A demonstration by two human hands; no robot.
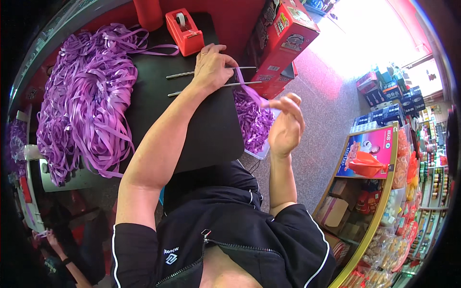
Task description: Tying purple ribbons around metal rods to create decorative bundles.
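A purple ribbon runs from the upper metal rod down to my right hand, which pinches it in the air beyond the table's right edge. At that rod my left hand is closed, thumb and index finger together at the ribbon's upper end. Nearer to me a second metal rod lies roughly parallel, passing under my left wrist. Both rods stick out past the edge of the black table. A big heap of purple ribbons covers the table's left part.
Behind my left hand stands a red tape dispenser. A tub of purple ribbon pieces sits below the table's right edge. Red cartons are stacked at the back right, and a display cabinet at right. Another person's hand shows lower left.
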